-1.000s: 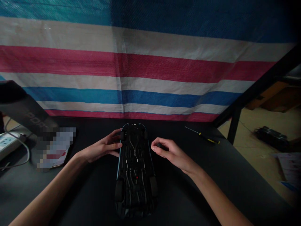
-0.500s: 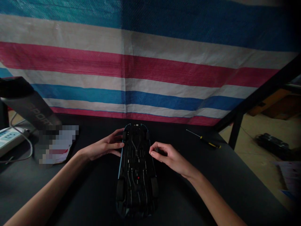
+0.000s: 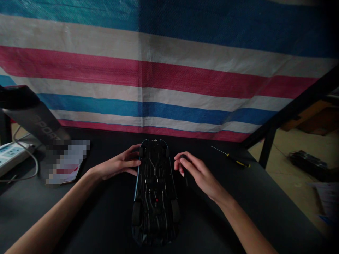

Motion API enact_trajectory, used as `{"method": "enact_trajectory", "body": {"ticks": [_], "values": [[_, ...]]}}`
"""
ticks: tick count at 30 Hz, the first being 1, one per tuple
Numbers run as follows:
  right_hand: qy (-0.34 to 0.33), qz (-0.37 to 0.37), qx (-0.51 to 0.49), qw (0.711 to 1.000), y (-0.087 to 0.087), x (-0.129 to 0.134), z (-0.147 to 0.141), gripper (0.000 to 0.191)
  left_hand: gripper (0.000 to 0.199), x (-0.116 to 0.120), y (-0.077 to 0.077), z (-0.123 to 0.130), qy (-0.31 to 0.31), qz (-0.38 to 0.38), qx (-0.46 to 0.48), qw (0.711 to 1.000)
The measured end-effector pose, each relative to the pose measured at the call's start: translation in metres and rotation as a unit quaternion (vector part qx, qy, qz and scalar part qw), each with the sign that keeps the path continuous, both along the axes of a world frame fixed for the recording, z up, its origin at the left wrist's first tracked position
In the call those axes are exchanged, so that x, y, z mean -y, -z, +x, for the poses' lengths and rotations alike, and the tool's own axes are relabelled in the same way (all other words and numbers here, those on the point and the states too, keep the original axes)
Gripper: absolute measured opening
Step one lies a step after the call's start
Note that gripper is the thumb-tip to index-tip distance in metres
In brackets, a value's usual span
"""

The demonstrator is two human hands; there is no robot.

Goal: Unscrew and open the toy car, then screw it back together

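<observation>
A toy car (image 3: 156, 187) lies upside down on the black table, its dark underside and wheels facing up and blue body edges showing. My left hand (image 3: 120, 164) rests against the car's left side near the far end, thumb and fingers touching its edge. To the right of the car, my right hand (image 3: 192, 169) has its fingers curled round a small dark object (image 3: 183, 157), which looks like a tool handle and is mostly hidden. A gap separates this hand from the car.
A screwdriver (image 3: 235, 160) with a black and yellow handle lies at the right. At the left are a bottle (image 3: 39, 120), a power strip (image 3: 13, 153) with a cable, and a blurred flat item (image 3: 70, 164). A striped sheet (image 3: 172, 77) hangs behind the table (image 3: 106, 215).
My right hand has moved right, away from the car's edge, and its fingers have shifted round the dark object. My left hand stays on the car.
</observation>
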State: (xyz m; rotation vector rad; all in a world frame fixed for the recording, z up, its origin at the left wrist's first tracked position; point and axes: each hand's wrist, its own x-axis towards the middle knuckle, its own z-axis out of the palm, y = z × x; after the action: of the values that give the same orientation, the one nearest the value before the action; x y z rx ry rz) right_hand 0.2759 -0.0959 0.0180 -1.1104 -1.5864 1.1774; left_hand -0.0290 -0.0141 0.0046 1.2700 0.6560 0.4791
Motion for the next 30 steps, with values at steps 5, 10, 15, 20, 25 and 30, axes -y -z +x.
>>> {"method": "enact_trajectory", "body": {"ticks": [5,10,15,20,25,30], "values": [[0.168,0.179,0.156,0.957,-0.009,0.006,0.002,0.022,0.069,0.0,0.002,-0.001,-0.006,-0.003,0.002,1.0],[0.208,0.219,0.139,0.943,-0.011,0.016,0.004,0.013,0.068,-0.001,0.005,-0.001,-0.004,-0.005,0.005,1.0],[0.186,0.249,0.145,0.939,-0.008,0.019,0.0,0.01,0.069,-0.002,0.005,-0.002,-0.003,-0.004,0.005,1.0],[0.184,0.292,0.148,0.927,-0.006,0.018,-0.001,0.007,0.069,-0.001,0.002,0.0,-0.002,-0.006,0.004,1.0],[0.173,0.311,0.158,0.921,-0.008,0.019,0.0,0.005,0.069,-0.001,0.002,-0.001,0.001,-0.005,0.006,1.0],[0.134,0.332,0.193,0.914,-0.015,0.017,0.001,0.006,0.068,0.0,0.002,-0.001,-0.002,-0.011,0.007,1.0]]}}
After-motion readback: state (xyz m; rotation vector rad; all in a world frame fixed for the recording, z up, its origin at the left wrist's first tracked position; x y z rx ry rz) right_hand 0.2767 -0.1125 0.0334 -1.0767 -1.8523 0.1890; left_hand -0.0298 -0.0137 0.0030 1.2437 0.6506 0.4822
